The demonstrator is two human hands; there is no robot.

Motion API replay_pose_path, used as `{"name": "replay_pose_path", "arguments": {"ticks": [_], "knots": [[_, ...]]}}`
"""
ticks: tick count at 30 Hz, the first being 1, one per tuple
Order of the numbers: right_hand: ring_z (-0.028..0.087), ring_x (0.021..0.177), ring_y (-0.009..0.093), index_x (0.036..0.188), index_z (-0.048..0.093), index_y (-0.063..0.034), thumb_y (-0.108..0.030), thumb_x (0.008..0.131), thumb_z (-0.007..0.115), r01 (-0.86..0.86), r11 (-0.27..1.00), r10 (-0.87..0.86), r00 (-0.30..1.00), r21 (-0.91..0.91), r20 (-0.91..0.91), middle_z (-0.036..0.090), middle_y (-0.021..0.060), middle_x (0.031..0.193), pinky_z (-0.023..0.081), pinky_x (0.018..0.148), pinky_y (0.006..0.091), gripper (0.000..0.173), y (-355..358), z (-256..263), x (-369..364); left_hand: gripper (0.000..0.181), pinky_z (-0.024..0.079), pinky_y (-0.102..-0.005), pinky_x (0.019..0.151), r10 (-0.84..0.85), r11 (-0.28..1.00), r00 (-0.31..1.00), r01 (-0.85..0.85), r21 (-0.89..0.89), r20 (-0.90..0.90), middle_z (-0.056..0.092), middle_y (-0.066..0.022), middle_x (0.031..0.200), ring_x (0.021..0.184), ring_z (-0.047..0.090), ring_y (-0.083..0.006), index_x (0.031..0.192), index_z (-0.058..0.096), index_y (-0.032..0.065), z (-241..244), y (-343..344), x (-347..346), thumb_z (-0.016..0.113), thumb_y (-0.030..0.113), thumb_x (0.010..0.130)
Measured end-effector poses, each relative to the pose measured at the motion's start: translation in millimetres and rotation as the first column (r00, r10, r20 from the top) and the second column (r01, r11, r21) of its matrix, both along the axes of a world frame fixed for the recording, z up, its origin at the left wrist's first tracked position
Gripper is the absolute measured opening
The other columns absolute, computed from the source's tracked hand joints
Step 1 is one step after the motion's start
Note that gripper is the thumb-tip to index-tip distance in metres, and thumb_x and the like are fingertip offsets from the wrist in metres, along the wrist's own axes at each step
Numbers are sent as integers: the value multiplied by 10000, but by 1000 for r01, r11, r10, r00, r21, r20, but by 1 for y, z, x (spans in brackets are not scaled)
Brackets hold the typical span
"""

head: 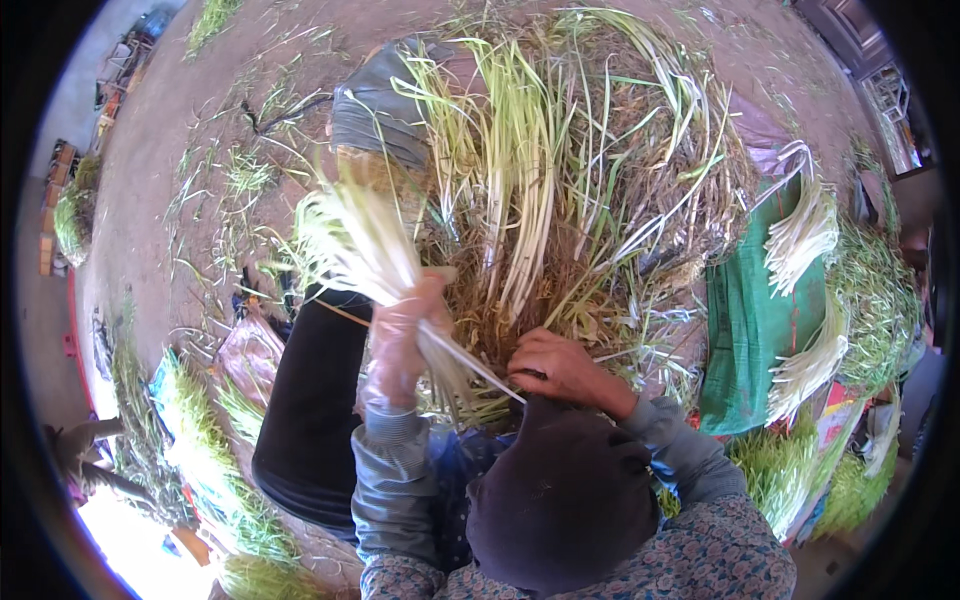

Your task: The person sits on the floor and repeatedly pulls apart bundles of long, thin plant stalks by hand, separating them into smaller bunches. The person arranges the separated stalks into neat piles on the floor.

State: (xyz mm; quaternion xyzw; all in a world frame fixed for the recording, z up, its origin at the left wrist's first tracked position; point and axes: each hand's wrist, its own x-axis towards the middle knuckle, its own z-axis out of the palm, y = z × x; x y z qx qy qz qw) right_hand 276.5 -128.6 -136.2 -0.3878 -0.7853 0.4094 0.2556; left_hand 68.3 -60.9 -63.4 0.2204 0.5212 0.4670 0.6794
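Note:
My left hand [405, 330], in a thin clear plastic glove, grips a bunch of pale leafy stalks [367, 232] that look like blanched garlic chives. The leafy tops fan out up and to the left, blurred; white ends hang below the fist. My bare right hand [559, 367] is curled low at the near edge of a heap of uncleaned stalks [517, 165] with brown, dry matter about their bases. Whatever its fingers may hold is hidden. One long white stalk [472, 360] slants from the left fist towards the dark cap [559, 495] below.
On the right, a green woven sack [750, 322] bears white stalk bundles [802, 232]. Grey sheeting [386, 105] lies by the heap's left side. Leafy green piles [202, 442] line the left, beside a pink plastic bag [251, 356]. Leaf scraps litter the floor [217, 97].

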Motion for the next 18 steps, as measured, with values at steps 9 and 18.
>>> {"name": "replay_pose_path", "arguments": {"ticks": [9, 18], "knots": [[545, 825, 262, 867, 636, -36, -213, 792, 608, -32, 996, 24, 995, -86, -94, 582, 89, 819, 462, 703, 356, 194, -4, -14, -15, 258, 382, -235, 472, -339, 937, 872, 345, -50, -353, 569, -31, 606, 518, 513, -109, 953, 631, -27, -37, 11, 42, 616, 140, 758], [550, 809, 247, 853, 643, -66, -204, 792, 614, -4, 999, 2, 999, -38, -53, 583, 65, 801, 467, 677, 358, 153, -7, -17, -10, 212, 367, -259, 441, -403, 912, 775, 382, -147, -486, 548, -34, 567, 473, 487, -100, 798, 623, -33, -51, 26, 47, 672, 169, 758]]}}
